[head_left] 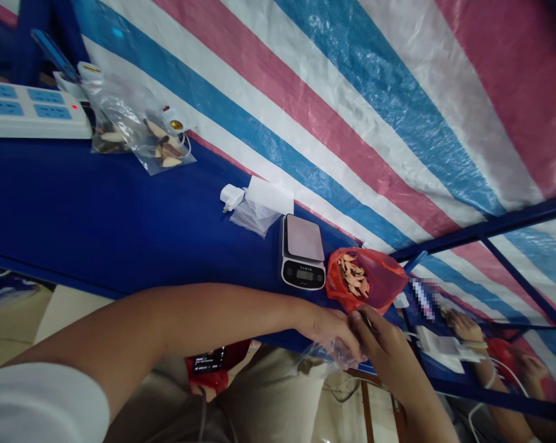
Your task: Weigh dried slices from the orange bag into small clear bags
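Note:
My left hand [328,326] is closed on a clear plastic bag [321,353], which hangs over my lap just past the table edge; a brownish piece shows low inside it. Close against it, my right hand [382,337] has its thumb and fingers pinched together. A small dark brown thing shows between them, too hidden to name. Just beyond both hands stands an open red plastic bag [389,277] with several dried tan slices [353,275] in it. A white kitchen scale [304,239] with a bare weighing plate stands left of the red bag.
Near the striped sheet lie a white plug adapter [232,197], flat plastic bags [253,215] and a white paper [271,195]. Bagged slices [167,147] lie by a power strip [82,123]. A phone [208,360] rests on my lap. At right, another person's hands [465,326] work beyond a blue frame [499,231].

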The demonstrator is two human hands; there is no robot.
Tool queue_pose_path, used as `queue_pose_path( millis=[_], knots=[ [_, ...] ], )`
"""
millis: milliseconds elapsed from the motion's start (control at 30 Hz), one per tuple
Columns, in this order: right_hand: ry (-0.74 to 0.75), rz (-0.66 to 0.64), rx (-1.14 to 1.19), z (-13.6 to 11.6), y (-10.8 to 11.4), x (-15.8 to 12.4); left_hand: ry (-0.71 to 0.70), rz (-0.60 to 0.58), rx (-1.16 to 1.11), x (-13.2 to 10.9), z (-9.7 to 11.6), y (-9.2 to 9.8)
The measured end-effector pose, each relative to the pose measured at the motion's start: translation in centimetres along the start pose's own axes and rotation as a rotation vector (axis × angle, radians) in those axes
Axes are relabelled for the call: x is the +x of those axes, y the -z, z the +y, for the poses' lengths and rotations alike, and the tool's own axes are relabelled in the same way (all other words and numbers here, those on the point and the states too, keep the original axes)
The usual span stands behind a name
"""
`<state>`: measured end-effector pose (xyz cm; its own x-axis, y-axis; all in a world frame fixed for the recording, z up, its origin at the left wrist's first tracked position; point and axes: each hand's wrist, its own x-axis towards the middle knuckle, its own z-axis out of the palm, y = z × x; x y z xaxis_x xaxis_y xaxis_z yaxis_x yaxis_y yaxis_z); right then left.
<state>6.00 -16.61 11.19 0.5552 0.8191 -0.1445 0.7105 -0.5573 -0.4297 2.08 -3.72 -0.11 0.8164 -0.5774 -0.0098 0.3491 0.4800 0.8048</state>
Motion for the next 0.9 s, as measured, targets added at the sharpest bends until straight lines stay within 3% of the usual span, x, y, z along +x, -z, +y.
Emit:
queue_pose_path(
  millis=[233, 433, 533, 600, 733, 800, 900],
  knots=[
    [-0.051, 0.031, 0.023, 0.4, 0.4, -0.3, -0.026, -0.015, 0.022, 0.3, -0.4, 0.4],
    [-0.08, 0.204, 0.17, 1.7, 0.6, 0.9, -0.028, -0.006, -0.013, 0.0, -0.1, 0.3],
    [-0.045, 0.318, 0.167, 2.2, 0.9, 3.3, 0.011, 0.026, -0.05, -0.5, 0.4, 0.0],
    [-0.057, 0.361, 0.047, 2.6, 1.2, 5.7, 0.034, 0.041, -0.059, -0.9, 0.7, -0.2],
    [-0.282, 0.424, -0.229, 3.6, 1.5, 10.8, 0.044, 0.04, -0.055, -1.2, 0.9, -0.3],
    [-0.363, 0.424, -0.276, 4.1, 1.3, 12.5, 0.052, 0.031, -0.054, -1.0, 0.8, -0.2],
    [-0.368, 0.374, -0.304, 4.4, 0.3, 13.2, 0.072, 0.017, -0.052, -0.5, 0.6, 0.0]
  ],
)
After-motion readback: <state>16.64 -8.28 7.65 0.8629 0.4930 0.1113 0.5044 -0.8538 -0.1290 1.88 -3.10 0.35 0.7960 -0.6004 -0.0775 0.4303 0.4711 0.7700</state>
